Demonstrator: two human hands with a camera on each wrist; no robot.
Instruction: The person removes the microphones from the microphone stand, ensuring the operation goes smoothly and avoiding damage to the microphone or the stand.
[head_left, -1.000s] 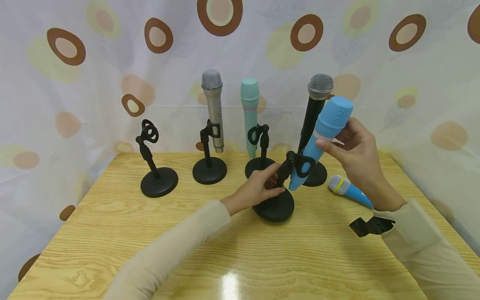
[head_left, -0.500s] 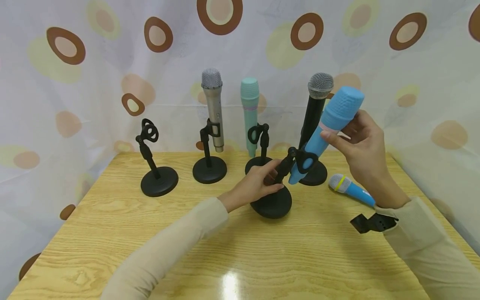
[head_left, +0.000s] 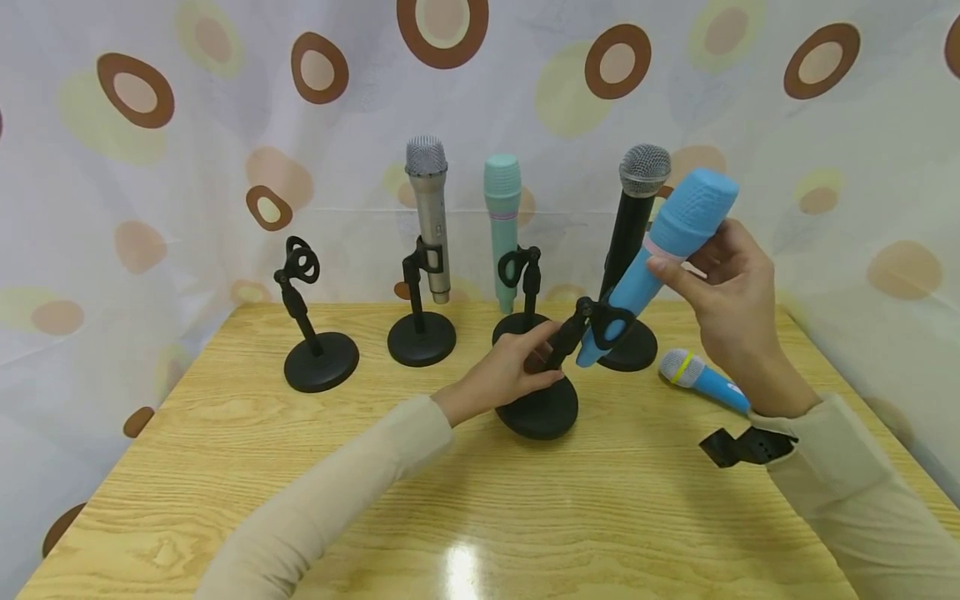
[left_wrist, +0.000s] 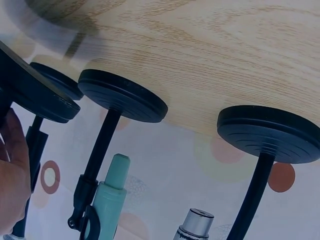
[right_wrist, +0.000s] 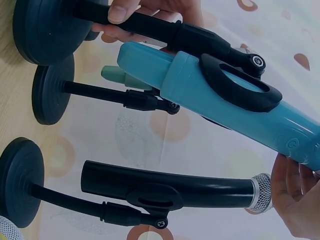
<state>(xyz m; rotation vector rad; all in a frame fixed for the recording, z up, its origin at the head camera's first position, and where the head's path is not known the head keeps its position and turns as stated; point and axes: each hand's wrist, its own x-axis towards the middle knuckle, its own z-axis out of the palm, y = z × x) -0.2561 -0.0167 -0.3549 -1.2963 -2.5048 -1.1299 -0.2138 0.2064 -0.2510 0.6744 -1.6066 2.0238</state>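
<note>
My left hand [head_left: 506, 375] grips the post of a black tabletop microphone stand [head_left: 542, 415], whose round base is tilted over the table. Through the stand's clip [right_wrist: 245, 102] runs the lower body of a light blue microphone [head_left: 693, 212] with a pink band. It leans with its head up and to the right. My right hand [head_left: 738, 308] pinches this microphone just below the head, thumb in front and fingers behind. Seen from the right wrist, the clip's ring surrounds the blue body, and the tail end sticks out beyond it.
Behind stand a silver microphone [head_left: 430, 200], a mint green microphone [head_left: 504, 208] and a black microphone [head_left: 626, 229], each in a stand. A stand with a bare clip [head_left: 320, 362] is at left. A small blue microphone [head_left: 708, 382] lies on the wooden table [head_left: 360, 500] at right.
The blue microphone and my right hand have moved up and to the right. The held stand has shifted slightly left and its base tilts more. The other stands have stayed put.
</note>
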